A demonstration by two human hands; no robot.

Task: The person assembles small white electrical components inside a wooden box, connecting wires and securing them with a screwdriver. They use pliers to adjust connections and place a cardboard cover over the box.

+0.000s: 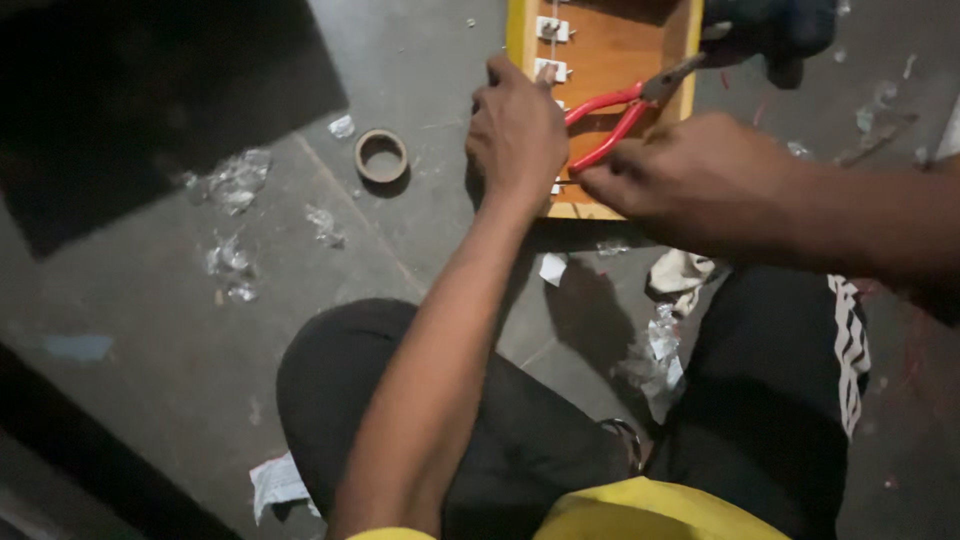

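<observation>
Pliers [610, 115] with red handles are closed in the grip of the right hand [690, 175], nose pointing toward the far right edge of the wooden board [620, 50]. The board, with a yellow rim, lies on the grey floor [440, 230] in front of the seated person's knees. The left hand [515, 130] presses down on the board's near left edge, fingers curled over it beside small white fittings [552, 30] mounted in a row; this hand holds nothing loose. The step in hand appears to be fastening or trimming at the board with the pliers, though what the nose bites on is too blurred to tell. The next move calls for a steady board and exact nose placement. A tape roll [382, 155] lies on the floor to the left, well apart, among plastic scraps [235, 180].
</observation>
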